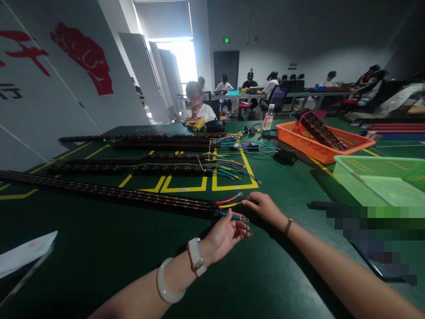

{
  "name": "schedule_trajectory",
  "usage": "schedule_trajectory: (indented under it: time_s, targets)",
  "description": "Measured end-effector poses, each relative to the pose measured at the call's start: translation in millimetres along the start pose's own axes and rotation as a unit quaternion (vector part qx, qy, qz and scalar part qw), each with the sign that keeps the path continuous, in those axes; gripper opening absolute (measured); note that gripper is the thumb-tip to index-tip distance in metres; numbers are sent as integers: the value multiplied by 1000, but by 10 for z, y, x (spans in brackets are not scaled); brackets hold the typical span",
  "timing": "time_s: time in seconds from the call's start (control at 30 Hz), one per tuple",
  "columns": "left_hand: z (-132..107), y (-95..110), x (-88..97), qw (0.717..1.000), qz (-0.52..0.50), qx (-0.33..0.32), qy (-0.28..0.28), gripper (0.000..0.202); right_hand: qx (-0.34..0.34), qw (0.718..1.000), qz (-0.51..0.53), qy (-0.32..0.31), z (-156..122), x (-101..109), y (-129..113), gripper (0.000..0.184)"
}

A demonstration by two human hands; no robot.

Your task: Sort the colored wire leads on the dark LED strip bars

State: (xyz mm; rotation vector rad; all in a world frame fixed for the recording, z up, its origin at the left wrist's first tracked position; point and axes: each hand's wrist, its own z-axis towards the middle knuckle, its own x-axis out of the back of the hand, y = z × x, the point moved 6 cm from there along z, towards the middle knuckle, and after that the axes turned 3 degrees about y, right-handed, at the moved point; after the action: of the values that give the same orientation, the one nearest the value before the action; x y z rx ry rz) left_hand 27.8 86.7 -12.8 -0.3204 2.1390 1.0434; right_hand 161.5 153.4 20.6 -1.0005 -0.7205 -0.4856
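Two nearest lugs (pixel 239 195) unattached. Right hand (pixel 264 206) pinches yellow wire (pixel 230 205); at eight o'clock, half-open left hand (pixel 221 239) touches blue wire (pixel 236 217).

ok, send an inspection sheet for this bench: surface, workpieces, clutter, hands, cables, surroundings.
Surface: dark green table with yellow tape markings.
Workpieces: long dark bundle nearest the hands; further bundles behind it.
Clutter: orange basket holding another bundle; light green basket; clear bottle; black box.
Hands: left hand palm up, thumb at the blue lead, grip unclear; right hand has its fingers on the yellow lead's end.
Cables: red lead and blue lead show ring terminals; yellow lead's tip hidden.
Surroundings: person across the table; people at tables beyond; lit green sign.
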Motion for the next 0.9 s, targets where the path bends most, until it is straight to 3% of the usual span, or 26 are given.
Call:
schedule_trajectory:
  time_s: [0.17, 0.33, 0.43, 0.67, 0.9]
  targets:
    - [-15, 5, -9, 1000, 0, 2, 3, 37, 1, 997, -74, 38, -88, 113, -48, 36]
    - [-38, 6, -20, 1000, -2, 6, 22, 37, 218, 967, -133, -9, -210, 34, -374, 38]
    - [-47, 10, -24, 1000, 0, 8, 29, 37, 276, 948, -151, -37, -262, -22, -468, 37]
    - [2, -51, -8, 999, 37, 12, -14, 46, 250, 955, -157, 3, -209, -8, -423, 33]
    - [3, -66, -28, 996, 72, -3, -48, 26, 168, 968, -181, 35, -132, 33, -256, 35]
